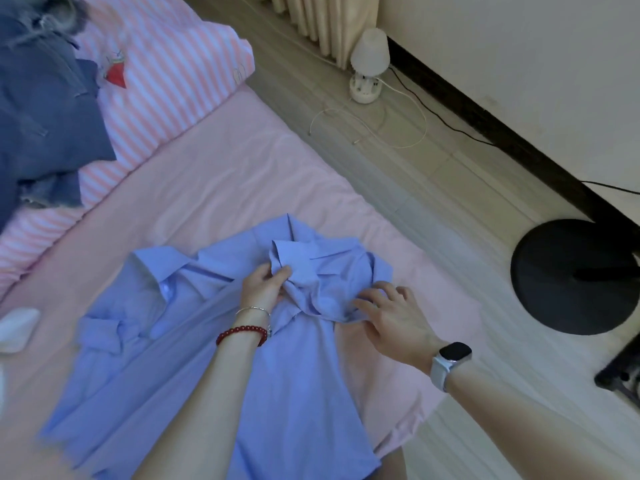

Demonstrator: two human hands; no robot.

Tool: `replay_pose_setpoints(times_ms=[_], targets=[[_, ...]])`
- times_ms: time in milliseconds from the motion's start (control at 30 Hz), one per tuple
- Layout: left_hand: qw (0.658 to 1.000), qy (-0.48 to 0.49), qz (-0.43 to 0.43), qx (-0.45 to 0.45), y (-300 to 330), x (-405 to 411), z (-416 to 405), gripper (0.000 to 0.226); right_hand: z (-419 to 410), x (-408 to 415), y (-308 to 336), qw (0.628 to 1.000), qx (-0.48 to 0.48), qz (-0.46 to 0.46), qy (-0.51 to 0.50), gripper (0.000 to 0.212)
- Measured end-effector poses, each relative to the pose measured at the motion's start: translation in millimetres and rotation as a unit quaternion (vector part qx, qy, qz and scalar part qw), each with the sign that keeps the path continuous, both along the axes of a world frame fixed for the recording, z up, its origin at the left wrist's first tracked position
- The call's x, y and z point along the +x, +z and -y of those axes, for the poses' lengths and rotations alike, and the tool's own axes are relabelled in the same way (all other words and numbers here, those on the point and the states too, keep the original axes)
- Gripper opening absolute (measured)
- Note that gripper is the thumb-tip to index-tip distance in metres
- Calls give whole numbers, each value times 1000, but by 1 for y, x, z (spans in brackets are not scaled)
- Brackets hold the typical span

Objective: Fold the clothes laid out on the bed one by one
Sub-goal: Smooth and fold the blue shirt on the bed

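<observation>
A light blue button shirt (194, 368) lies spread on the pink bed sheet (221, 188), collar toward the left. Its right sleeve is bunched up near the bed's right edge, cuff (294, 261) turned up. My left hand (263, 285), with a red bead bracelet on the wrist, pinches the bunched sleeve just below the cuff. My right hand (391, 317), with a watch on the wrist, rests on the sleeve fabric to the right with fingers spread.
Dark blue denim clothes (45, 116) are piled on a pink-striped pillow (166, 84) at the upper left. A white item (17, 327) lies at the left edge. On the floor stand a small lamp (369, 64), cables and a black round base (571, 275).
</observation>
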State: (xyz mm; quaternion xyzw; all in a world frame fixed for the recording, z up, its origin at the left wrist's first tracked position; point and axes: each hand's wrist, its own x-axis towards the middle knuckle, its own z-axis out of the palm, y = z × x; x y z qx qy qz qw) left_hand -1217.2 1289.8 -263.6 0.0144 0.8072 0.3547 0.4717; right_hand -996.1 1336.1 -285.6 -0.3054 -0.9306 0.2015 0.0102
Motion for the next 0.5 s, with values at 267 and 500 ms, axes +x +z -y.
replay_pose_setpoints(times_ms=[267,500], targets=[[947,239,40,211,40,-18,23,16,-3,-6,6,996,67,37,-53,35],[845,411,104,325,83,-67,123,31,40,-77,33,994,47,-92,-28,13]])
